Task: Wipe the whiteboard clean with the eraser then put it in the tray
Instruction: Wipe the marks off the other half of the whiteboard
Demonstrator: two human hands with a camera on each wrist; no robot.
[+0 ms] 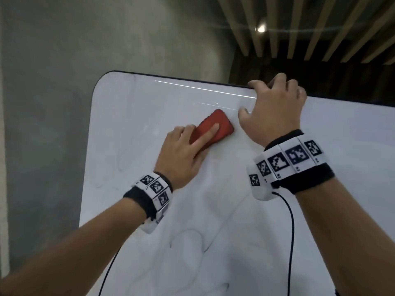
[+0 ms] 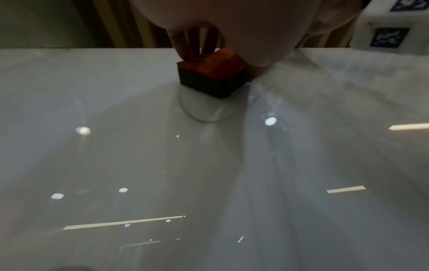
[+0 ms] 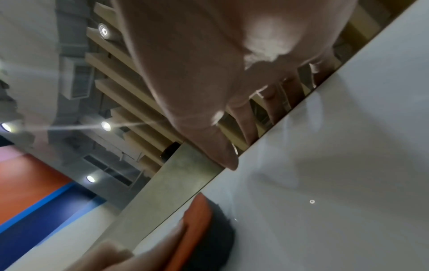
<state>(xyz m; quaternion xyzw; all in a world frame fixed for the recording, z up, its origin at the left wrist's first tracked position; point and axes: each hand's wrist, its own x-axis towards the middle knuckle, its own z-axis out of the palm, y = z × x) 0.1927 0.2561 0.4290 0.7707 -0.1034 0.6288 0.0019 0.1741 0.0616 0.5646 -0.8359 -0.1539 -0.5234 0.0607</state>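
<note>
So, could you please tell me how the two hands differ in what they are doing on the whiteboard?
The left hand grips the red eraser, index finger laid along its back, pressing it flat to the whiteboard; the right hand holds no tool. The left hand works on the board's face; the right hand hooks its fingers over the top edge, thumb on the face. Both wear marker wristbands.

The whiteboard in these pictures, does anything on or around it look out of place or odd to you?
Nothing stands out. The left hand presses the red eraser flat against the whiteboard near its top, the right hand grips the top edge, and faint pen lines remain lower down.
</note>
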